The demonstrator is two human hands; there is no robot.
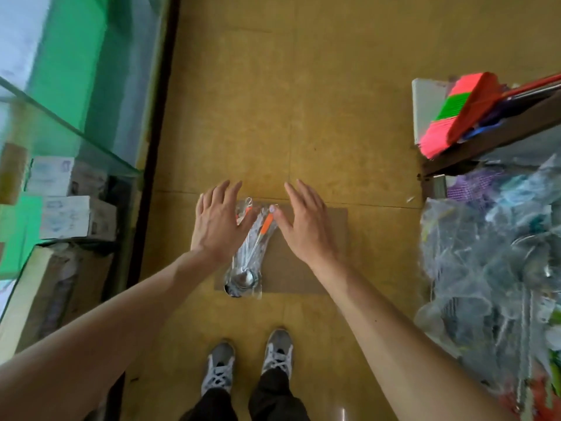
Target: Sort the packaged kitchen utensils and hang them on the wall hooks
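Observation:
A bundle of packaged metal ladles [244, 276] in clear plastic, with orange handles [267, 224], lies on a flat piece of cardboard [303, 268] on the yellow floor. My left hand [217, 221] hovers over the bundle's left side, fingers straight and spread. My right hand [305, 221] is spread just right of the handles, its thumb close to the orange grip. Neither hand holds anything. No wall hooks are in view.
A large heap of plastic-wrapped utensils [491, 268] fills the right side. A pink and green broom head [455, 113] lies on a shelf above it. A glass counter [60, 117] with boxes [77, 217] stands at the left. My shoes [249, 363] are below.

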